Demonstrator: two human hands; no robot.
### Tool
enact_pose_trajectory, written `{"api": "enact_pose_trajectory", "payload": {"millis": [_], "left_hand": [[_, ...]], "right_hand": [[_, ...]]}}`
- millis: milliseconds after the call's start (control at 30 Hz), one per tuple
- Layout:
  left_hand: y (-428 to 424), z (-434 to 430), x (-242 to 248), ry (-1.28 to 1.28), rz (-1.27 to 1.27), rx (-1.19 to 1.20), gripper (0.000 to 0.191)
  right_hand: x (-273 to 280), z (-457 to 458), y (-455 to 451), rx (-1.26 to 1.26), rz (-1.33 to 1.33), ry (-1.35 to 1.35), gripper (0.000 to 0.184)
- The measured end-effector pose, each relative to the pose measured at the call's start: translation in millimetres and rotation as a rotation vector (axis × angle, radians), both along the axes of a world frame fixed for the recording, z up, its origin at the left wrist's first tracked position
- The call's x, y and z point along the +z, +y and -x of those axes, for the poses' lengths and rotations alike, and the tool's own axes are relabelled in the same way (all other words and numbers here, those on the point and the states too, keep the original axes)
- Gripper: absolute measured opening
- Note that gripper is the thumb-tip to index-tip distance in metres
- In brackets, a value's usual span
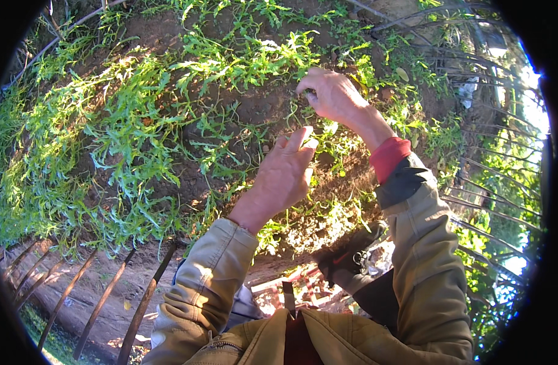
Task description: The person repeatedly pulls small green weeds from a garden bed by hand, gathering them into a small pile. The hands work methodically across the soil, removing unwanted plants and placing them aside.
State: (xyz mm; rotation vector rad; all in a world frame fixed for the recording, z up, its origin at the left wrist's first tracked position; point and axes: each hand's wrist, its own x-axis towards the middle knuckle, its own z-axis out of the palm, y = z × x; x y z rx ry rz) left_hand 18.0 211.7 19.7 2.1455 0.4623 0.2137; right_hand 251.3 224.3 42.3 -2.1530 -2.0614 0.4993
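My left hand (285, 171) hangs over the bed with its fingers curled and thumb against the index finger; whether something thin is between them cannot be told. Farther out and to the right, my right hand (331, 93) is bent over the soil beside leafy stems, its thumb and index finger apart, with nothing plainly held. Green plants with narrow, lobed leaves (142, 137) sprawl over the brown soil (256, 107), densest at the left. Small sunlit seedlings (336, 153) grow between and below the hands.
A fence of thin sticks (498, 200) runs along the right side. Wooden stakes (107, 292) stand at the lower left. A dark shoe (352, 264) rests at the bed's near edge, beside a red crate-like frame (279, 292). A pale plastic scrap (467, 91) lies near the fence.
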Motion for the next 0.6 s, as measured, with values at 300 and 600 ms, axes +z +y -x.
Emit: {"api": "enact_pose_trajectory", "payload": {"millis": [300,600], "left_hand": [[-5,0,2,-0.145,0.047,-0.015,0.065],[1,-5,12,-0.239,-0.008,0.172,0.054]], "right_hand": [[-6,13,7,-0.136,0.192,0.015,0.022],[-20,4,3,-0.221,0.008,-0.045,0.020]]}}
